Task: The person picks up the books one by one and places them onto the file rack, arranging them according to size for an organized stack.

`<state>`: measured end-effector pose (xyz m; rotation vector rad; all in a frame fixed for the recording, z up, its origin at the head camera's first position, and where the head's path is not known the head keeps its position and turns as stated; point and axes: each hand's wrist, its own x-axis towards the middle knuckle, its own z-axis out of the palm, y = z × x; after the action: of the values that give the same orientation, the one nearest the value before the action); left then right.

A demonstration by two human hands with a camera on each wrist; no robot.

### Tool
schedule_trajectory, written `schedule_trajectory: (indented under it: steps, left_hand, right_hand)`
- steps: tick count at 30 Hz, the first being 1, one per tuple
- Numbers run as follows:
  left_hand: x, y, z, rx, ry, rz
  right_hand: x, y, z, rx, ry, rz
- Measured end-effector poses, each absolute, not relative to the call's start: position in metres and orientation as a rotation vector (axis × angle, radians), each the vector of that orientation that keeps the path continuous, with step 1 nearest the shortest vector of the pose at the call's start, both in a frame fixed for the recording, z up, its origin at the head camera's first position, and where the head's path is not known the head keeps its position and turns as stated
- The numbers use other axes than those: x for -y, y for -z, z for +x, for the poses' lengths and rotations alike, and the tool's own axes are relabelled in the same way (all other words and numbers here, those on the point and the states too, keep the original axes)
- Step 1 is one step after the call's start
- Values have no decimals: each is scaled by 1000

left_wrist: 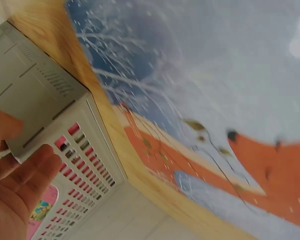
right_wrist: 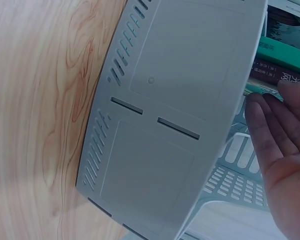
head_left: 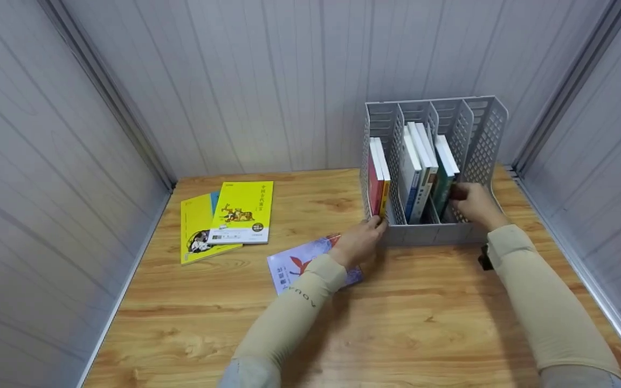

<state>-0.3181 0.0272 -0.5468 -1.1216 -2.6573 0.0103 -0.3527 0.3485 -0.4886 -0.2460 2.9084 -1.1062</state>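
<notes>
Sleeves (head_left: 556, 307) near, L hand (head_left: 359, 242) loose at rack (head_left: 423, 235), green bk (head_left: 443, 188) left of R hand (head_left: 477, 205) (can't tell grip), far-left yellow bk (head_left: 243, 207) reads 中國古代寓言.

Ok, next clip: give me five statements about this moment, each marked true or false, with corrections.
1. Two yellow-covered books overlap on the table. True.
2. The left hand is holding one of those yellow-covered books. False: it is at the front left corner of the grey organizer.
3. The right hand is at the green book. True.
4. The lilac book stands upright in the organizer. False: it lies flat on the table, partly hidden by the left arm.
5. In the head view, the white books stand left of the red book. False: they stand to its right.
</notes>
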Motion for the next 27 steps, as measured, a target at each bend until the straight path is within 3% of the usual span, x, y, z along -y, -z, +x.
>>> schedule_trajectory:
  steps: [14,27]
  left_hand:
    - [14,542,-322,2612,-86,-1063]
    - [80,548,-323,2877,134,-959]
  right_hand:
    - [-350,488,-336,-2939,1076,-119]
    - [-345,495,-325,-2973,1001,-286]
